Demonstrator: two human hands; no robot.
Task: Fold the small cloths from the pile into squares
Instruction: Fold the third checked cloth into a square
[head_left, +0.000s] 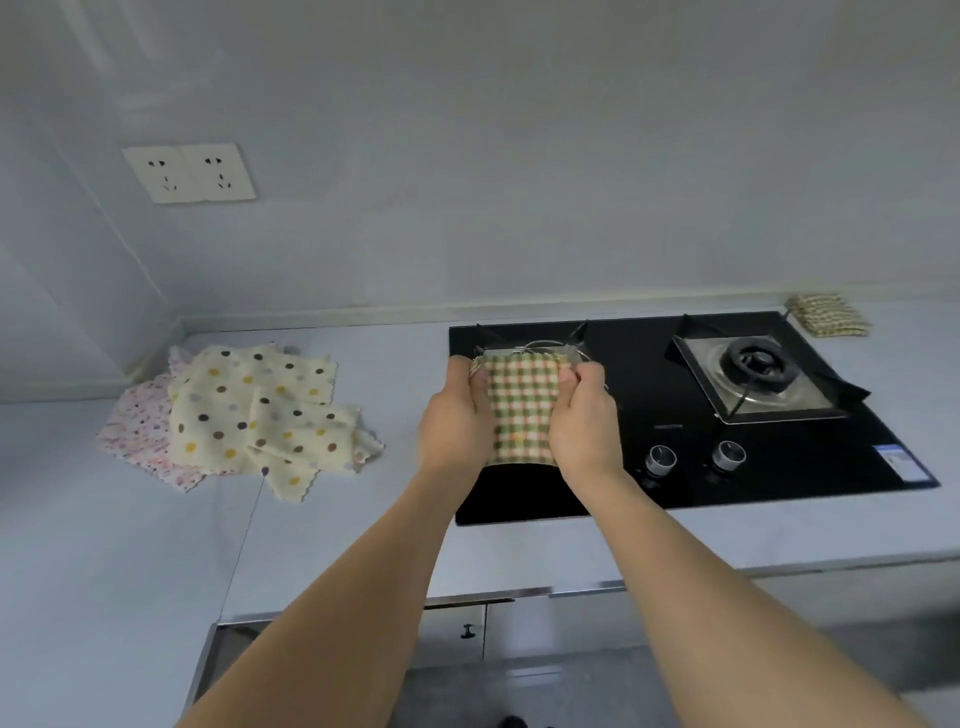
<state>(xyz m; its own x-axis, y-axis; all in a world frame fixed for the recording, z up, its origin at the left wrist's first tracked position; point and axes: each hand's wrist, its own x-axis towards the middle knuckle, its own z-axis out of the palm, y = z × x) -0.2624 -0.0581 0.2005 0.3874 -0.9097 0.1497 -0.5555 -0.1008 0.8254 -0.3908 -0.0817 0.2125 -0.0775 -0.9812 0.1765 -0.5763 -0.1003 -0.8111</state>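
Two sockets (189, 173) on grey wall above pale counter (104, 519), black hob (779, 467).

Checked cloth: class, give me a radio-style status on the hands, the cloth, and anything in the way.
Left hand and right hand both grip checked cloth, held above the stove. Spotted pile waits on counter, left. One folded cloth far right. Nothing in the way.

Both bare arms stretched forward, hands raised side by side.
Left hand (457, 415) and right hand (584, 415) each pinch a side edge of the checked cloth (522, 410), thumbs on the near face, fingers curled behind; forearms converge from the lower frame, wrists straight.
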